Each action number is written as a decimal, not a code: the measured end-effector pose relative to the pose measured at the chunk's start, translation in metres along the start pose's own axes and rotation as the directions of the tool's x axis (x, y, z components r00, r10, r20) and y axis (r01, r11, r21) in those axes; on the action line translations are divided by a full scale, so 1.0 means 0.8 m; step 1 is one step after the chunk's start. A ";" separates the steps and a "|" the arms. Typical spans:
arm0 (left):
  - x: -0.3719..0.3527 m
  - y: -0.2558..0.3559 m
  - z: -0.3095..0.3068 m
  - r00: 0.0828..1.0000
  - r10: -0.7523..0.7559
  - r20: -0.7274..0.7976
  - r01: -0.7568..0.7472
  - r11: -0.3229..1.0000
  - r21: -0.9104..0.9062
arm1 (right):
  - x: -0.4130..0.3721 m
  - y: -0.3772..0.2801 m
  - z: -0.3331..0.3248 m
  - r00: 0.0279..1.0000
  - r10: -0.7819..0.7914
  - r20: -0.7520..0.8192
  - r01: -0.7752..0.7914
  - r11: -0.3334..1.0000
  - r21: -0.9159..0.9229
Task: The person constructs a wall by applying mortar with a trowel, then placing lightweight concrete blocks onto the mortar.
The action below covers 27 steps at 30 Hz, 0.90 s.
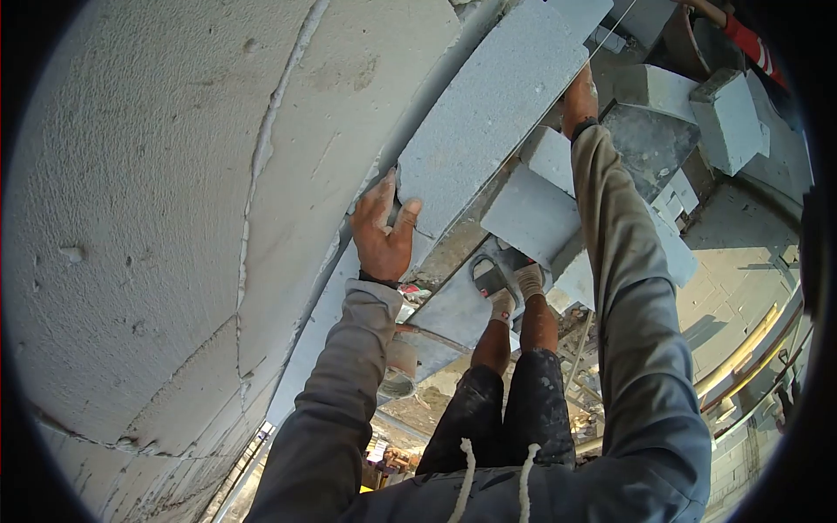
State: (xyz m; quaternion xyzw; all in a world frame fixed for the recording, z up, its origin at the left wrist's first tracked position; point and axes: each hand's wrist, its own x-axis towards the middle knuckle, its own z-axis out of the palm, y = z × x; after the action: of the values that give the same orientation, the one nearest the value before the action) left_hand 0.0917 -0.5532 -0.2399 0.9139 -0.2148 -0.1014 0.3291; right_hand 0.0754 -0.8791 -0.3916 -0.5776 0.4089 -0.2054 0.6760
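Observation:
A long light-grey aerated concrete block (488,105) lies along a course of blocks beside the rough wall. My left hand (384,228) grips its near end, the thumb apart from the fingers and a small dark gap between them. The fingertips reach toward the joint between block and wall. Farther along, my right hand (580,100) is against the outer side of the block near its far end; its fingers are mostly hidden. A thin taut string (610,35) runs close to the block's outer edge, near the right hand.
The wall (157,209) fills the left side. Several loose blocks (532,209) are stacked around my sandalled feet (501,279) on a raised platform. A black tub (684,39) and another person's red sleeve (754,48) are at upper right. Yellow poles (741,349) stand at lower right.

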 end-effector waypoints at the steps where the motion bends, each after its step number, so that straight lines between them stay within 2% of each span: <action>1: -0.001 0.001 -0.002 1.000 0.010 0.008 -0.010 1.000 -0.019 | -0.002 0.001 -0.001 1.000 -0.008 0.003 0.008 1.000 -0.018; 4: -0.003 0.006 -0.007 0.995 -0.046 0.093 0.043 0.998 0.036 | -0.005 -0.007 -0.001 0.998 0.034 0.050 -0.035 0.999 0.014; 7: -0.002 0.009 -0.010 0.993 -0.053 0.104 0.049 0.998 0.041 | -0.003 0.001 0.000 1.000 -0.013 0.018 0.012 0.999 0.040; 14: -0.004 0.005 -0.008 0.997 -0.031 0.070 0.029 0.999 0.027 | 0.001 0.005 -0.002 0.999 0.029 0.015 -0.028 0.999 -0.041; 16: -0.002 0.011 -0.011 0.994 -0.051 0.096 0.044 0.997 0.070 | 0.000 0.008 -0.001 0.997 -0.067 0.024 0.067 0.998 -0.003; 17: -0.002 0.011 -0.010 0.994 -0.042 0.098 0.037 0.998 0.057 | 0.002 -0.006 0.002 0.998 0.062 -0.028 -0.063 0.997 -0.044; 18: -0.002 0.010 -0.010 0.993 -0.052 0.107 0.044 0.996 0.077 | -0.001 -0.014 0.006 0.998 0.053 -0.037 -0.055 0.997 -0.050; 20: -0.003 0.009 -0.010 0.992 -0.052 0.116 0.041 0.995 0.092 | -0.005 -0.026 0.010 0.972 0.228 -0.053 -0.219 0.966 0.136; 27: -0.004 0.002 -0.006 0.997 -0.007 0.079 0.002 0.998 0.062 | 0.001 -0.018 0.007 0.965 0.252 -0.073 -0.242 0.962 0.127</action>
State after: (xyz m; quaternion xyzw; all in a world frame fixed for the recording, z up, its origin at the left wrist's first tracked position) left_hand 0.0896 -0.5504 -0.2352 0.9194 -0.2285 -0.1318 0.2918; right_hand 0.0827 -0.8799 -0.3785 -0.4716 0.4947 -0.1684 0.7103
